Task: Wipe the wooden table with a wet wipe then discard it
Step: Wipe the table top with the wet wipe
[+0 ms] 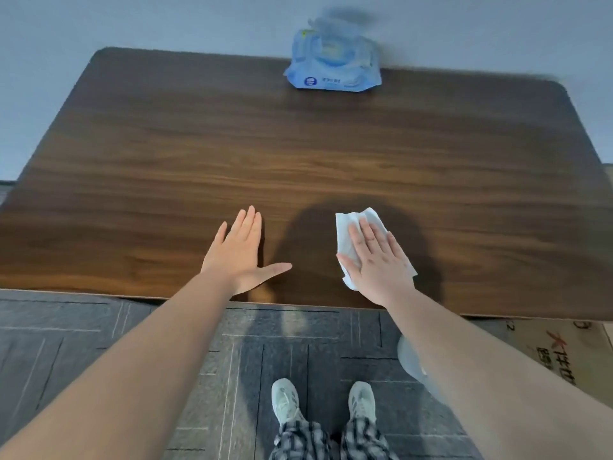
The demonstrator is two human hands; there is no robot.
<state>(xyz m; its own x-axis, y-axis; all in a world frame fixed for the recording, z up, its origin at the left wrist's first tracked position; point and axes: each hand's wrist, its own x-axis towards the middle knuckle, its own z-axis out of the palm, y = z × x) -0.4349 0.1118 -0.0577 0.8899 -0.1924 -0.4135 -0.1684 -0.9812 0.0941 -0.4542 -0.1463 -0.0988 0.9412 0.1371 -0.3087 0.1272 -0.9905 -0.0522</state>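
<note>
A dark wooden table (pixel 298 144) fills the middle of the view. My right hand (pixel 378 257) lies flat near the front edge, pressing a white wet wipe (pixel 346 234) against the wood; the wipe sticks out past the fingertips and the thumb side. My left hand (pixel 240 250) rests flat on the table to the left, fingers together, thumb spread, nothing under it. A blue pack of wet wipes (pixel 333 66) sits at the far edge, blurred at its top.
A cardboard box (pixel 560 346) with printed letters stands under the table's right front corner. A pale roundish object (pixel 409 356) shows beside my right forearm. Grey patterned carpet (pixel 99 343) and my two light shoes (pixel 285 401) are below. A plain wall runs behind the table.
</note>
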